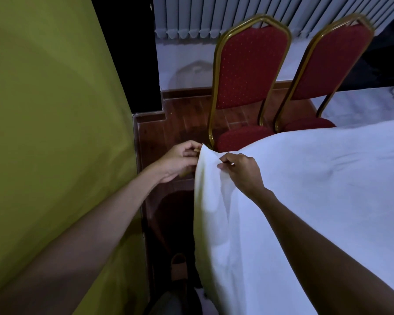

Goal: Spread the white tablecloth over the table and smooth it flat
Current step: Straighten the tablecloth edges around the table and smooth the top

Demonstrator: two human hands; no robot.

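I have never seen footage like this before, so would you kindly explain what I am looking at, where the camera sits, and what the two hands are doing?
There is no machine here: a person wears one wide-angle camera on the head, looking forward and down, so both bare arms reach in from the bottom of the picture. A white tablecloth already lies over the table and hangs down its near side. The left hand pinches the cloth's corner edge, and the right hand pinches a fold just beside it. Behind the table stand two red chairs with gold frames. A green wall fills the left side, and dark wooden floor shows between the wall and the table.
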